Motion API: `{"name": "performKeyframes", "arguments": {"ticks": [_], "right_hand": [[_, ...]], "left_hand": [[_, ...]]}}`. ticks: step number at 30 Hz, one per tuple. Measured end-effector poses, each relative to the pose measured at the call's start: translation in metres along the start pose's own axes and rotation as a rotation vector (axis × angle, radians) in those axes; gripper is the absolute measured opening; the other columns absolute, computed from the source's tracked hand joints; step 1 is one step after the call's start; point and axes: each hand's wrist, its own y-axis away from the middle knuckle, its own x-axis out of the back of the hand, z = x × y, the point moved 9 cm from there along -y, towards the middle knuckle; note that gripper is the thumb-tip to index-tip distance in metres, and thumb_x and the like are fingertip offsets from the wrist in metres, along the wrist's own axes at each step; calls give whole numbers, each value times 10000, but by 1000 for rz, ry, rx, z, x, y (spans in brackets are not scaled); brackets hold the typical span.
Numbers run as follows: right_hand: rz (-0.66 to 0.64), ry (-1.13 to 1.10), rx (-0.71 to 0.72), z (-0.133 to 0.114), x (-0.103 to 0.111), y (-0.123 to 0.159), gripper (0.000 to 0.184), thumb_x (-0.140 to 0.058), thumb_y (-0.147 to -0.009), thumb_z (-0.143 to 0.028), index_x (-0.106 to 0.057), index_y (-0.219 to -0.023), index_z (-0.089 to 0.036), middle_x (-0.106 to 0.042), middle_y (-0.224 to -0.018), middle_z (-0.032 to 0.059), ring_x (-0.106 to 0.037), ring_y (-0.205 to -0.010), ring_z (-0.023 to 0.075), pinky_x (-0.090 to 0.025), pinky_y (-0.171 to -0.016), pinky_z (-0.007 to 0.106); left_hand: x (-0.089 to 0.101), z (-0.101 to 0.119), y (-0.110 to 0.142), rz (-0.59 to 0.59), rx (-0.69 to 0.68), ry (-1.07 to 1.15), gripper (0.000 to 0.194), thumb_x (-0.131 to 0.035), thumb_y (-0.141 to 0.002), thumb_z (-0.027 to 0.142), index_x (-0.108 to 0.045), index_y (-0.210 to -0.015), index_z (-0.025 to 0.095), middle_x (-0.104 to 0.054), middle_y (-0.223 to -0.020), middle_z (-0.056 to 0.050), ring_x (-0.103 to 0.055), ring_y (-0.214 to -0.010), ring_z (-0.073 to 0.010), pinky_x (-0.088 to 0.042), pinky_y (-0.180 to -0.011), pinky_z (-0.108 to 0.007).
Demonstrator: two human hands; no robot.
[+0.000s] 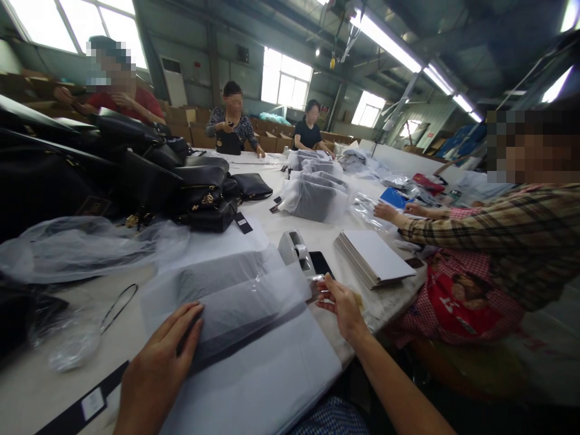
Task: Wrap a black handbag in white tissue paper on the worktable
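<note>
White table (267, 229): wrapped bundles (312, 198) done beyond, black bags (197, 181) heaped unwrapped; near bundle (240, 296) folded over, seemingly unsealed. Left hand (158, 356) rests on it, fingers loose; right hand (339, 302) pinches clear strip (316, 280).

Workshop, workers (232, 125) around long table (313, 233)

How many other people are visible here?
4: a red-shirted person, left; a person in patterned top and a person in black top, back centre; a plaid-shirted person, right foreground. More may be hidden.
</note>
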Motion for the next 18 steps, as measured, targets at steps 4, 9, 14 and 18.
{"name": "performKeyframes", "arguments": {"ticks": [4,9,14,18], "right_hand": [[10,-13,-48,2,-2,0,349,-810,-665,-488,-715,-793,-177,-656,-837,19,-568,-608,100,-576,-572,253],[18,13,-50,5,0,1,313,-808,-641,-427,-714,-806,-179,-666,-846,21,-566,-597,99,-569,-554,253],[20,66,-24,5,1,-1,301,-763,-657,-427,-699,-804,-172,-667,-824,30,-558,-583,102,-546,-554,256],[23,168,51,1,1,-6,254,-713,-698,-420,-655,-716,-174,-595,-620,-8,-518,-533,102,-469,-513,222]], "left_hand": [[0,0,0,2,17,10,441,-346,-990,524,-573,-1303,312,-623,-1354,8,-671,-1107,-227,-557,-838,-321],[0,-1,0,-8,17,15,438,-348,-989,528,-576,-1299,318,-627,-1350,8,-674,-1096,-223,-555,-817,-310],[0,-2,0,-5,12,29,454,-333,-990,556,-567,-1302,323,-618,-1360,20,-665,-1111,-219,-543,-848,-309],[-1,-2,0,-3,6,48,476,-317,-988,573,-565,-1302,315,-626,-1349,13,-675,-1083,-222,-539,-870,-317]]}}
